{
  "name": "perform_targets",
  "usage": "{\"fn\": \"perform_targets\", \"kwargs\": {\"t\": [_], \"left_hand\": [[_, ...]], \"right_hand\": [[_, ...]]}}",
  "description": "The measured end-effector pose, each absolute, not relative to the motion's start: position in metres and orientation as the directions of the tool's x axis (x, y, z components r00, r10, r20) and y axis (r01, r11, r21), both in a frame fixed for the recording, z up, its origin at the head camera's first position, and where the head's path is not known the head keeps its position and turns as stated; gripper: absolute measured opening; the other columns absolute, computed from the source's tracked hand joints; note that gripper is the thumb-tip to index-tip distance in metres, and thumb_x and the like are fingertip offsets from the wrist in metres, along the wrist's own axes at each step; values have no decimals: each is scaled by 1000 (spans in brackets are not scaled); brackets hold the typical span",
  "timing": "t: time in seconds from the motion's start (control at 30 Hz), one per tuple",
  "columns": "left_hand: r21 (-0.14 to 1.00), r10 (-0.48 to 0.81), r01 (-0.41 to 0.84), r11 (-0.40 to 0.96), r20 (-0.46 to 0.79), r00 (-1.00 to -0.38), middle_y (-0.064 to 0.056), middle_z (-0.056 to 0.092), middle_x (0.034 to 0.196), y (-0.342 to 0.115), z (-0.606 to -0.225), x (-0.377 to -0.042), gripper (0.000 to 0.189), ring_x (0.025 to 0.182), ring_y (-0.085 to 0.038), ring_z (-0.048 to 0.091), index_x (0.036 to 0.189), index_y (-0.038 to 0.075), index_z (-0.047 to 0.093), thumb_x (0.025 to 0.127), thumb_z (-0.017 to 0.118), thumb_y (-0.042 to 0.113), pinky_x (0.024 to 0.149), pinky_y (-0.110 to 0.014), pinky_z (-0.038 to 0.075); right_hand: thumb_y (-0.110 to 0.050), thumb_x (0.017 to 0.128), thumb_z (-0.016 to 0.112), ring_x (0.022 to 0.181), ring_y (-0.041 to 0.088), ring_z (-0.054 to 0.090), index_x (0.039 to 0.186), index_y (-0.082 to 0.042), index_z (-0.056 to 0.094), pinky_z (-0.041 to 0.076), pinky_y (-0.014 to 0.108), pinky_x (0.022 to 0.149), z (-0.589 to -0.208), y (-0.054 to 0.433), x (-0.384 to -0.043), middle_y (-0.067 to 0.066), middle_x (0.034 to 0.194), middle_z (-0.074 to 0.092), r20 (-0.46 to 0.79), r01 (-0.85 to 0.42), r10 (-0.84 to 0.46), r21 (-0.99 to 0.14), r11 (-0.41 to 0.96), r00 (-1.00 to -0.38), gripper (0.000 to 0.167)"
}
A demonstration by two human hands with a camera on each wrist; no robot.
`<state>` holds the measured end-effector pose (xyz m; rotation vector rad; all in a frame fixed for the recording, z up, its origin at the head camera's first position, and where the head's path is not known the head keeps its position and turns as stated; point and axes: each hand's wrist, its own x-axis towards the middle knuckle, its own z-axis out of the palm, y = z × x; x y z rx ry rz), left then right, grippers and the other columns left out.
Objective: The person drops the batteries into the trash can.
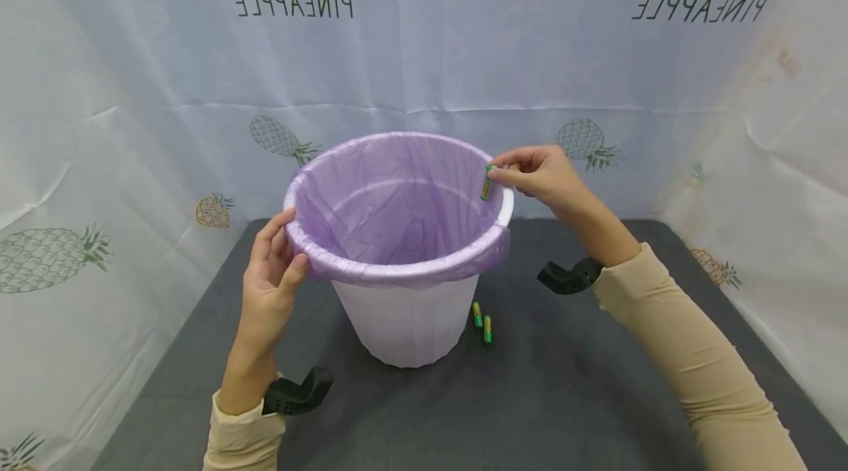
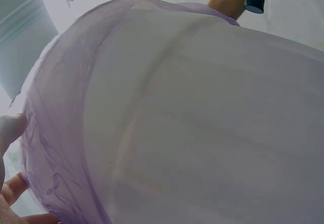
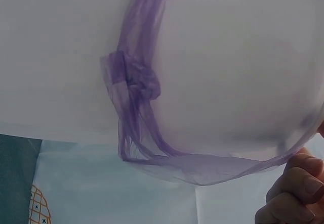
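Observation:
A white trash bin (image 1: 411, 324) stands upright, lined with a thin purple trash bag (image 1: 397, 224) folded over its rim. At the far right of the rim my right hand (image 1: 539, 175) pinches a green battery (image 1: 487, 182) between thumb and fingers, just inside the opening. The battery does not show in the right wrist view, where curled fingers (image 3: 298, 193) appear beside the bag's edge. My left hand (image 1: 270, 280) touches the left outside of the rim with thumb and fingers spread; its thumb (image 2: 11, 130) lies against the bag in the left wrist view.
Two green batteries (image 1: 483, 324) lie on the dark grey tabletop (image 1: 570, 397), close to the bin's right base. A white curtain (image 1: 437, 37) with pineapple prints hangs behind and at both sides. Black wrist devices (image 1: 298, 391) sit on both wrists. In the right wrist view the bag has a knotted bunch (image 3: 132, 77).

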<state>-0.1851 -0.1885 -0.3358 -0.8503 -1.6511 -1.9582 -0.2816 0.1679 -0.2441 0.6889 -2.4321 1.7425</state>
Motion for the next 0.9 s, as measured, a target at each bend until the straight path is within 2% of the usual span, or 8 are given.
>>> {"fn": "perform_targets", "kwargs": {"t": [0.27, 0.6, 0.9], "left_hand": [[716, 59, 673, -183, 692, -720, -2, 48, 138, -188, -335, -185, 53, 118, -6, 51, 144, 11, 34, 96, 48, -4, 95, -15, 47], [713, 53, 676, -185, 694, -718, -2, 49, 137, -189, -336, -186, 52, 116, -6, 52, 144, 11, 35, 96, 48, -4, 94, -15, 48], [718, 50, 671, -187, 689, -723, -2, 49, 137, -189, -336, -186, 52, 116, -7, 53, 144, 11, 35, 96, 48, -3, 93, -15, 48]], "right_hand": [[-8, 89, 65, 48, 7, 28, 85, -28, 74, 25, 26, 48, -248, 170, -281, -11, 51, 43, 339, -419, -328, -883, 213, -882, 22], [-3, 90, 63, 48, 13, 23, 93, -21, 74, 18, 33, 50, -263, 182, -266, -9, 54, 40, 416, -450, -264, -889, 82, -870, 21], [-3, 89, 64, 52, 11, 31, 97, -19, 73, 27, 30, 50, -289, 198, -251, -11, 62, 51, 438, -471, -209, -870, 148, -874, 21]]}}
